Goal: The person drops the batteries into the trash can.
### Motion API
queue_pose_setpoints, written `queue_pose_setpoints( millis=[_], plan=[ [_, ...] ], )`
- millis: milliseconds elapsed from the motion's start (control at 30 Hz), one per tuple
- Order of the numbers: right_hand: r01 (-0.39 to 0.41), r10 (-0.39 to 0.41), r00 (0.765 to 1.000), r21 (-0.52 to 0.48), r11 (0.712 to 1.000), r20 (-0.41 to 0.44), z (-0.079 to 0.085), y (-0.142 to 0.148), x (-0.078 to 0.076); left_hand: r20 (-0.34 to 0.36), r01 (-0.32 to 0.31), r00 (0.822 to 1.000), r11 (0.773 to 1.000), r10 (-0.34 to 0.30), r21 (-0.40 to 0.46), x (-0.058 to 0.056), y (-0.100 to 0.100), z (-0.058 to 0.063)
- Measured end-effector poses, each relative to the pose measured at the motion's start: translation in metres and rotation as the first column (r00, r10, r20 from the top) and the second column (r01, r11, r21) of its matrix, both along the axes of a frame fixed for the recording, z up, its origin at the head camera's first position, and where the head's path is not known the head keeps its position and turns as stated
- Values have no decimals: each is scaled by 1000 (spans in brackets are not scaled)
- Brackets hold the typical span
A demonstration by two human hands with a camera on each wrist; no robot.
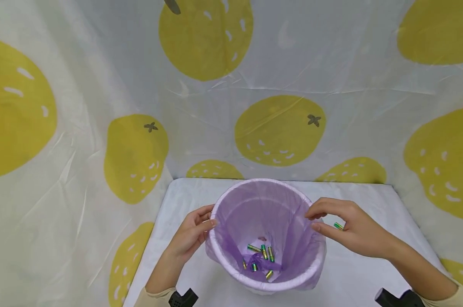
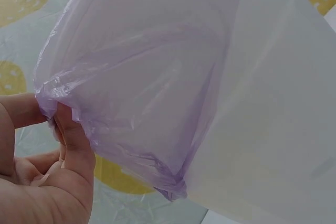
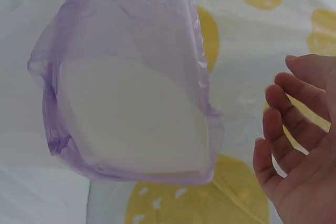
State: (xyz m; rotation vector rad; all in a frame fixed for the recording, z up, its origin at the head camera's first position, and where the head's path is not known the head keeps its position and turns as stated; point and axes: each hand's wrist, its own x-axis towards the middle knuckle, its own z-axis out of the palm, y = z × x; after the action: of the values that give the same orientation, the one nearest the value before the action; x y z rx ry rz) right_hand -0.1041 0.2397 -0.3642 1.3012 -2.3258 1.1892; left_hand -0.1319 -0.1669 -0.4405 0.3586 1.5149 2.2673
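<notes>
A white trash bin [image 2: 278, 119] stands in the middle of the table, its rim covered by a thin purple trash bag [image 1: 267, 207] folded over the outside. Several green-and-gold batteries [image 1: 264, 252] lie at the bottom inside the bag. With thumb and fingers my left hand [image 1: 189, 232] grips the left side of the rim through the bag. My right hand [image 1: 350, 226] is just off the right side of the rim, fingers loosely bent and holding nothing; the right wrist view shows a gap between it and the bag. One more battery [image 1: 338, 226] lies on the table behind the right hand, partly hidden.
A white cloth covers the table [image 1: 369, 277]. Plastic sheeting [image 1: 201, 123] with yellow fruit prints hangs behind and at both sides. Black devices are strapped to both wrists.
</notes>
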Motion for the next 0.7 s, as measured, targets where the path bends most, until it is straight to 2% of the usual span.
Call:
queue_pose_setpoints(
  millis=[167,467,700],
  plan=[
    [67,-67,998,28,997,9,-2,15,6,-15,12,1000,1000,-12,6,0,0,-1],
    [164,-163,986,-11,986,25,-16,42,5,-8,-1,1000,1000,1,10,1,-1,-1],
    [294,-295,956,92,951,0,-26,61,9,-3,-5,1000,1000,5,6,2,-1,-3]
  ],
)
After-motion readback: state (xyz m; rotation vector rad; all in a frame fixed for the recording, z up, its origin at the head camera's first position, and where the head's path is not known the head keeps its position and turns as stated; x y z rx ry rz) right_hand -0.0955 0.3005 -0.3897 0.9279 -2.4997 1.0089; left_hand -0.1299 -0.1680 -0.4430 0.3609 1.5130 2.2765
